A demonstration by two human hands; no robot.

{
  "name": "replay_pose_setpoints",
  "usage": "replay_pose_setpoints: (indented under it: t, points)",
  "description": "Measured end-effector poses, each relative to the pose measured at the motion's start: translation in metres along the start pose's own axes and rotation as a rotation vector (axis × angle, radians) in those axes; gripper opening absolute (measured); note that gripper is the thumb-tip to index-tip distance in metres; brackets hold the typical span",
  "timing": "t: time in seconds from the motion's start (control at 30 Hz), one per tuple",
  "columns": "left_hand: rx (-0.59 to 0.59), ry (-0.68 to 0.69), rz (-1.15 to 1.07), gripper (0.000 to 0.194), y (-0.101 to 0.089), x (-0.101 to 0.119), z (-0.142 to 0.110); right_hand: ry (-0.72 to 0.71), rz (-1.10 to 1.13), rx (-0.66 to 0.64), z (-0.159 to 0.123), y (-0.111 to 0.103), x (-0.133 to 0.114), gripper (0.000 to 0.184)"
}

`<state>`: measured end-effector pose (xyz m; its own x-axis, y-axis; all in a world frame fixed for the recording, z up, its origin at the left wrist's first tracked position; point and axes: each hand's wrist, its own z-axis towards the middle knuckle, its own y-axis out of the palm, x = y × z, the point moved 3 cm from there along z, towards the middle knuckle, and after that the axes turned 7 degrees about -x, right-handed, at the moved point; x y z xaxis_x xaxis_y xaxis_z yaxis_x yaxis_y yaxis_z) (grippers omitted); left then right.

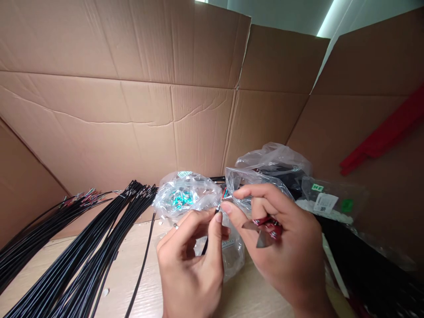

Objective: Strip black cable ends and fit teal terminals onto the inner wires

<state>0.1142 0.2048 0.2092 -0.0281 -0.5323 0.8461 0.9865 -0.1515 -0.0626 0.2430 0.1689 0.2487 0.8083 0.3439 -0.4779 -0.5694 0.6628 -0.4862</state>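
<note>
Between its thumb and fingers, my left hand (190,269) pinches a thin black cable (205,245) near its stripped end. Short coloured wires (225,193), red and blue among them, stick up from that end. Close beside them is my right hand (288,247), with its thumb tip at the cable end and its index finger bent above. Tucked in the right palm are red-handled snips (265,233), their metal blades pointing left. Their handles are mostly hidden by the curled fingers. Whether the right thumb touches the wires, I cannot tell.
Bundles of black cables (86,247) lie at the left. Behind my hands sit a clear bag of small teal parts (182,199) and a larger plastic bag (274,159). More black cables (364,265) and a labelled bag (326,203) are at right. Cardboard walls (149,110) enclose the table.
</note>
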Motion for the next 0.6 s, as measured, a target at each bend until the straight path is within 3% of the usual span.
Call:
replay_pose_setpoints:
  t: [0.3,0.6]
  points:
    - [0.084,-0.002,-0.038,0.009,0.0019,0.0012,-0.0039,0.002,0.051,0.05,-0.0008,0.0028,-0.0007,0.012]
    - [0.036,0.109,0.086,0.012,0.0031,0.0023,-0.0065,-0.07,0.031,-0.01,-0.0017,0.0001,-0.0021,0.008]
